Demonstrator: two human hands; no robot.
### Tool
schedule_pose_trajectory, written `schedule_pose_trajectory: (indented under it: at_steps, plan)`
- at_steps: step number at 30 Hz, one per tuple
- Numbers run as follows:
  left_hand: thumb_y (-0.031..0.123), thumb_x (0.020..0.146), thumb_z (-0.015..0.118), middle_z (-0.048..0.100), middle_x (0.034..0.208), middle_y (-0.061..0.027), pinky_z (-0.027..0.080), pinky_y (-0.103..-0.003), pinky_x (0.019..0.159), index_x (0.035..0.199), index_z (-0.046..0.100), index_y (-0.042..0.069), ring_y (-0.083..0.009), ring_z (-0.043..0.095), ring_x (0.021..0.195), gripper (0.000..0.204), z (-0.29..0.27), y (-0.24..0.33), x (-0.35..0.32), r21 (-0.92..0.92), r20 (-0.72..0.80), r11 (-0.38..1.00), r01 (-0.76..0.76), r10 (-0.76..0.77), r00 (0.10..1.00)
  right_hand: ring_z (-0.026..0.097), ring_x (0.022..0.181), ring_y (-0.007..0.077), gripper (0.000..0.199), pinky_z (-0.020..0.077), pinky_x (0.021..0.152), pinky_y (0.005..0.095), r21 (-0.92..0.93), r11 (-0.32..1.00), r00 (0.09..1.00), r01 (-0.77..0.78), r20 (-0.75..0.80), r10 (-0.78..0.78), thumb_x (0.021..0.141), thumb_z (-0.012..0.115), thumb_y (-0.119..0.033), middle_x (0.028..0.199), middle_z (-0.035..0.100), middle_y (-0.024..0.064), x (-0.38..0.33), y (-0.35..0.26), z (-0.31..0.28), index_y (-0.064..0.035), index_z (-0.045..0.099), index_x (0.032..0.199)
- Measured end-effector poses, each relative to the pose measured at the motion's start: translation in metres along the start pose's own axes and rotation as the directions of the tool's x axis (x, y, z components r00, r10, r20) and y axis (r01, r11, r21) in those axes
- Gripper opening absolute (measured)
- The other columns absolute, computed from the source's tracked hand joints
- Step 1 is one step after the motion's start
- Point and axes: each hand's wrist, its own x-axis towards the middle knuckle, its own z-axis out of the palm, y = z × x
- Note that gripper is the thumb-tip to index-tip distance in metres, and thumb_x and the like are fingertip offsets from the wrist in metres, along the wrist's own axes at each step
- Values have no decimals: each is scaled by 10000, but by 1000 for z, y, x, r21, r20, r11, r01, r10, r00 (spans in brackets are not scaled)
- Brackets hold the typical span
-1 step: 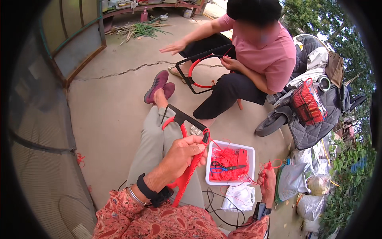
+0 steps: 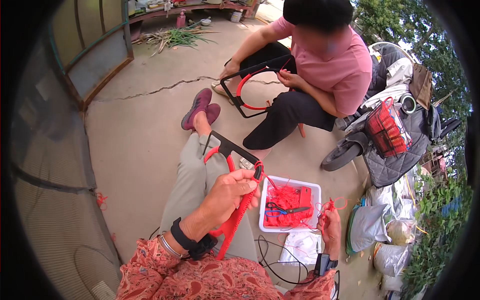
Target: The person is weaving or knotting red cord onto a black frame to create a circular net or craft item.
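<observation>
My left hand (image 2: 226,196) is closed around a black frame (image 2: 235,151) above my lap, its near side wrapped in ribbed red cord (image 2: 239,220). Loops of red cord circle the frame's black corner just beyond my fingertips. Out to the right, my right hand (image 2: 331,226) is closed on red cord (image 2: 330,206), loose loops of it standing above the fingers. Between my hands a white plastic basket (image 2: 262,220) holds tangled red cord (image 2: 282,195), a red flat piece (image 2: 305,196) and scissors (image 2: 285,210) with blue-and-black handles.
Opposite sits a person in a pink shirt (image 2: 345,67), with a similar black-and-red frame (image 2: 240,95). A white plastic bag (image 2: 302,247) and black cable (image 2: 265,250) lie near the basket. Stuffed sacks (image 2: 370,225) and a quilt-covered vehicle (image 2: 395,155) stand on the right.
My right hand has shifted slightly left and down with the cord. The other person's outstretched hand has drawn back to the far side of their frame. My left hand keeps its hold.
</observation>
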Motion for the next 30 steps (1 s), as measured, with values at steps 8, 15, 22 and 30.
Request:
schedule_pose_trajectory:
  at_steps: [8,15,22,30]
  plan:
    - [100,934,515,599,860,-105,491,-315,651,1128,473,-24,-202,603,709,234,-3,4,0,4,-27,1000,24,-24,999,365,482,74,348,299,440,214,464,841,772,-278,629,-92,876,657,-207,632,383,-38,12,12,172,-37,532,1153]
    - [95,920,538,601,853,-111,497,-312,641,1154,469,-35,-199,601,694,277,1,0,2,-37,-9,999,17,-17,1000,372,506,34,168,258,456,219,30,999,855,38,516,-48,891,639,-161,598,474,-47,-3,6,195,0,627,938]
    - [76,924,527,602,853,-108,476,-294,602,1169,463,-45,-186,591,665,281,1,-6,2,-15,-35,999,36,-36,999,461,574,51,164,361,504,209,-306,934,920,186,389,-56,849,696,-162,677,563,-24,-52,-37,169,-2,667,864]
    - [66,926,522,612,845,-116,475,-294,596,1196,443,-38,-185,594,652,300,3,-12,6,-61,-19,998,-29,27,999,377,462,53,186,280,421,235,-207,932,915,297,340,-216,805,698,-123,616,542,7,-69,-55,153,53,640,813]
